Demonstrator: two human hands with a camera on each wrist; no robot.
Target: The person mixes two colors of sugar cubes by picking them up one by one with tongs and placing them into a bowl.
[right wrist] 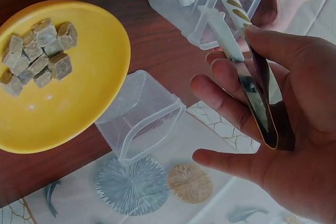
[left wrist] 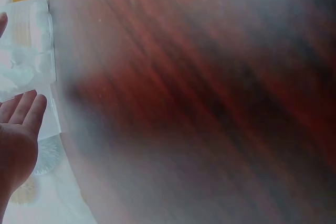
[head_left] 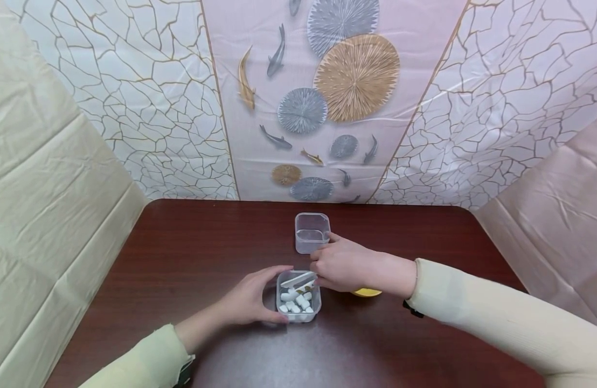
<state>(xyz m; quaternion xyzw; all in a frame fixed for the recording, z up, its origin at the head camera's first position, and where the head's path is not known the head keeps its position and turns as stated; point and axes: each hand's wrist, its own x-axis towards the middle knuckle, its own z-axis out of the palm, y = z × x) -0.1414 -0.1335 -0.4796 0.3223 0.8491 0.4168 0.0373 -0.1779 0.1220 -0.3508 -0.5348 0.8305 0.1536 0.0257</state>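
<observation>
On a dark reddish-brown surface (head_left: 182, 242), a small clear container (head_left: 303, 318) is being steadied, upright, by the left hand (head_left: 250, 299). The thumb is being set against its near side and the fingers against its far side, the container being held between them while the palm is being kept apart from its wall.

Inside, a loose heap of small white pieces (head_left: 303, 300), chunky and rounded, is being contained, most of it being seen in the nearer part.

By the right hand (right wrist: 310, 103), a pair of tongs (right wrist: 247, 82) is being pinched at its metal part, some fingers being held out straight. Its white arms, one being marked with gold leaf shapes, are being pointed over the rim into the first container, slightly parted. Whether a piece is being gripped between the tips cannot be told.

Just beyond, a second clear container (head_left: 308, 248) is being seen standing upright, its bottom being visible through the walls.

To the right, a yellow plate (right wrist: 68, 106) is being mostly hidden in the head view by the right arm; in the right wrist view, brown cubes (right wrist: 39, 51) are being shown clustered on it.

Behind everything, a patterned cloth (head_left: 305, 110) with fish and round leaves is being displayed.
</observation>
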